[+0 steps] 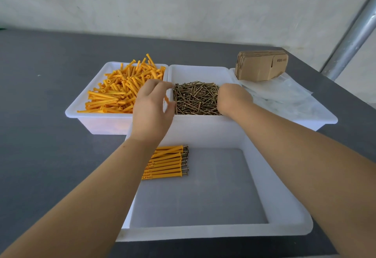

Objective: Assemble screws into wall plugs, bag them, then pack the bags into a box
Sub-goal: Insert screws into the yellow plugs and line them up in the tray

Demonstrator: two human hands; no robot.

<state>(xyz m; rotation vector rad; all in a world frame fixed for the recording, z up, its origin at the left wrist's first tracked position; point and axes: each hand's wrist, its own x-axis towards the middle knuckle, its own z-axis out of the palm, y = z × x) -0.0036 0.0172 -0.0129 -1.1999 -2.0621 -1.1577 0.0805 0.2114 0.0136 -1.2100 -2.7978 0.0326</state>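
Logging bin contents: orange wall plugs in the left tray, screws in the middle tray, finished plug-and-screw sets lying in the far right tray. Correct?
One error. The head view shows the finished sets lying in the near tray, not the far right tray, which holds clear bags.

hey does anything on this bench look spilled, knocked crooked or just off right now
Nothing stands out. The orange wall plugs and the screws stay inside their white bins, and the assembled plugs lie in a tidy row in the near tray. The flat cardboard boxes are neatly stacked at the back right.
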